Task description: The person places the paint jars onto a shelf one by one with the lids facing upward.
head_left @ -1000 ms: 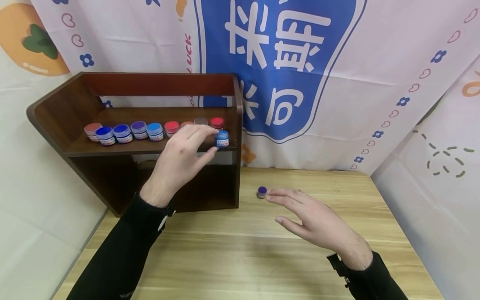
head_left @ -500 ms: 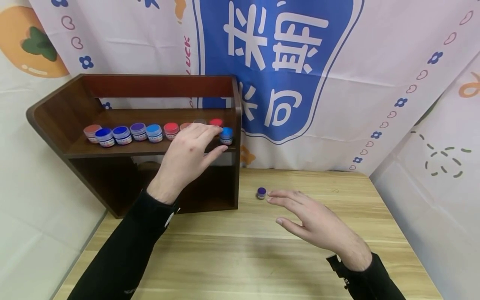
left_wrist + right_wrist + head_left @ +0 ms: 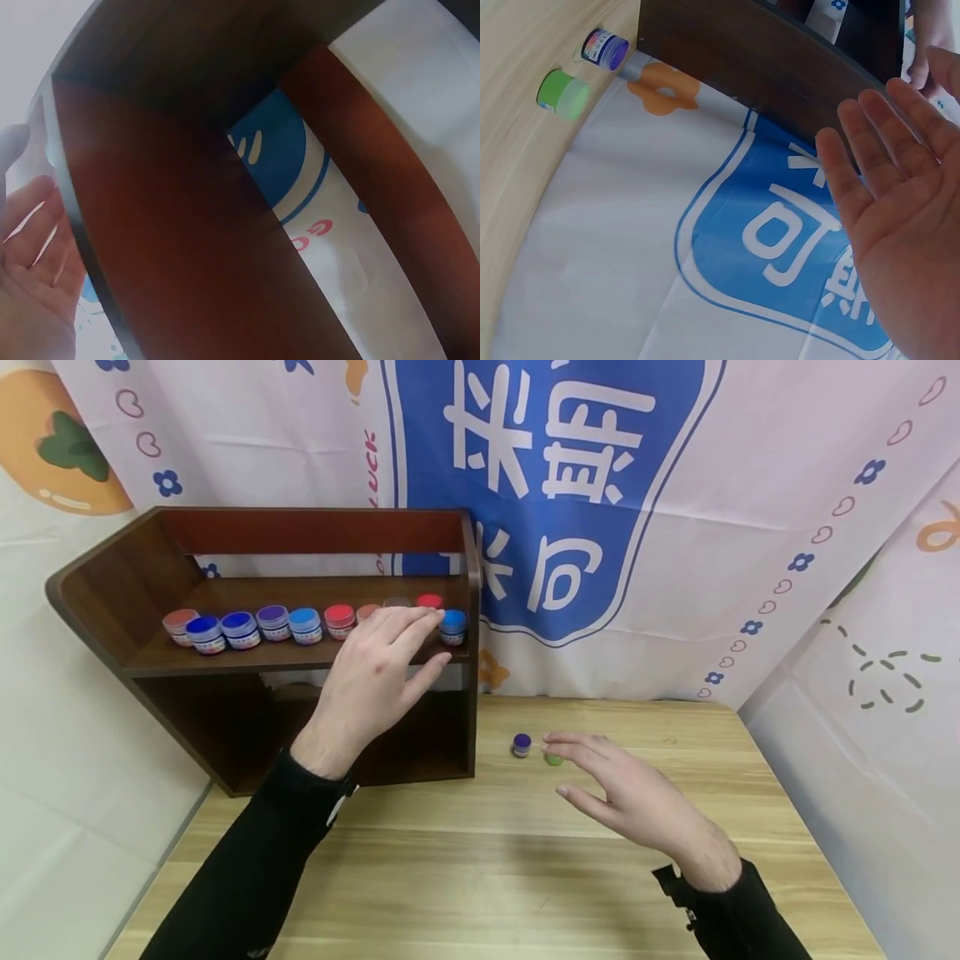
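Note:
On the upper shelf's right end stands a small paint jar with a blue lid (image 3: pixel 452 627). My left hand (image 3: pixel 367 681) is just left of it, thumb and fingers spread apart; whether a fingertip touches the jar I cannot tell. In the left wrist view this hand (image 3: pixel 37 270) holds nothing. My right hand (image 3: pixel 637 797) hovers over the table with loosely extended fingers, and its palm (image 3: pixel 915 225) is bare in the right wrist view. Near it are a purple-lidded jar (image 3: pixel 521 745) and a green jar (image 3: pixel 561 94), mostly covered by fingers in the head view.
The dark wooden shelf unit (image 3: pixel 300 667) stands at the table's back left. Several paint jars line its upper board, including a red-lidded jar (image 3: pixel 340 621) and a purple-lidded one (image 3: pixel 273 622). A printed cloth (image 3: pixel 675 560) hangs behind the wooden table (image 3: pixel 465 877).
My left hand has set the blue-lidded jar on the shelf's right end and let go of it. The right hand has shifted slightly right, uncovering part of the green jar.

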`<control>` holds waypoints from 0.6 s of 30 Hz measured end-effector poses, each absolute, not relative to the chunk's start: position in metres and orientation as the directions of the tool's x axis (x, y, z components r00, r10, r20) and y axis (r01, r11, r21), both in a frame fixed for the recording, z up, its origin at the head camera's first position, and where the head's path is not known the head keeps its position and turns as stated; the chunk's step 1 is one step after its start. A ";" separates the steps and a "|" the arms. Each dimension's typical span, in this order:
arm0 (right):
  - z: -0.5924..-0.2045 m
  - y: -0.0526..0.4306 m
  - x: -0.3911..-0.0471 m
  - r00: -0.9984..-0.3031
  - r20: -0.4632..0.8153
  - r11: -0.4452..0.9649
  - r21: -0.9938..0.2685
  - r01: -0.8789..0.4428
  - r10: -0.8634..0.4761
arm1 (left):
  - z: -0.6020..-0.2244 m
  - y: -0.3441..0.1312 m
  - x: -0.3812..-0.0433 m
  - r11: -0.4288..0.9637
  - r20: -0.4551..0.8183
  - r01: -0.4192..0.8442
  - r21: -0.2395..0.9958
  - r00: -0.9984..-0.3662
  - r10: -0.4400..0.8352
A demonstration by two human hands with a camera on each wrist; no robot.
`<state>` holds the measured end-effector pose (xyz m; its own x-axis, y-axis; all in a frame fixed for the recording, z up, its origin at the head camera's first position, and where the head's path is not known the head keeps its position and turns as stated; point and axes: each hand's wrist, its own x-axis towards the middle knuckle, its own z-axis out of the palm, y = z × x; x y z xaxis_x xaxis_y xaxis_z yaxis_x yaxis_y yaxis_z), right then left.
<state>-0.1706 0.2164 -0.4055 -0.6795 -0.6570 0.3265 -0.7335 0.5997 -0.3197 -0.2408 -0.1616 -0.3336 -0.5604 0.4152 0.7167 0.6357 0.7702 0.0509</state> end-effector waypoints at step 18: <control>-0.441 0.221 -0.207 -0.823 0.225 0.684 -0.465 -0.562 -0.522 | -0.384 -0.150 -0.213 0.680 0.755 0.731 0.056 -0.476 0.450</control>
